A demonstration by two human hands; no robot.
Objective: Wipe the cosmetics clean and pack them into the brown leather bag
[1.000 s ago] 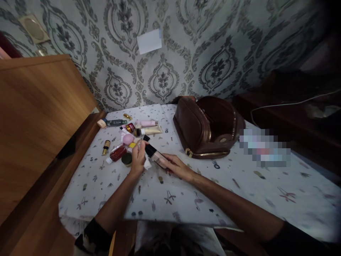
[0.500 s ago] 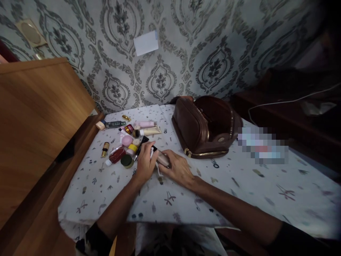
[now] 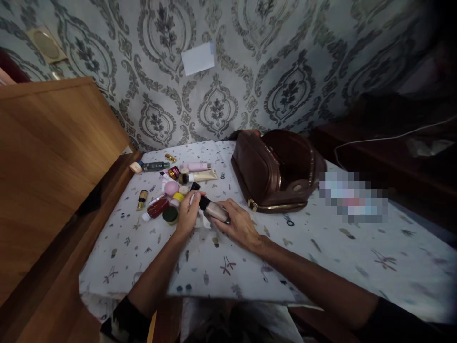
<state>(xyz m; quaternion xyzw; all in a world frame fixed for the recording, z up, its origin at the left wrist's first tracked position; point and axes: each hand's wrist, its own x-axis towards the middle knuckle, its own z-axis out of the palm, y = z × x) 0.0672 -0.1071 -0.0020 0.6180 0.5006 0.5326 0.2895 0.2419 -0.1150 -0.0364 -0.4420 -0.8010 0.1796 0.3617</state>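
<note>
My right hand (image 3: 241, 226) is closed round the lower end of a bottle (image 3: 216, 211) of beige liquid with a black cap, which looks like foundation. The bottle lies tilted, cap toward my left hand (image 3: 188, 213). That hand is closed on a crumpled white tissue (image 3: 204, 220), which hangs below the bottle; some of it is hidden by the fingers. Close by on the left lie a dark green-lidded jar (image 3: 170, 215), a dark red bottle (image 3: 157, 207), a yellow-banded jar (image 3: 177, 197) and a pink round container (image 3: 172, 187).
An unzipped brown leather bag (image 3: 255, 174) stands at the back, right of my hands. Behind the jars lie a cream tube (image 3: 204, 176), a pink tube (image 3: 196, 166) and a dark bottle (image 3: 155, 166). A wooden cabinet (image 3: 60, 157) borders the left side; patterned cloth covers the table.
My left hand has drawn away leftward from the bottle with the tissue, showing more of the black cap. My right hand keeps hold of the bottle in nearly the same place.
</note>
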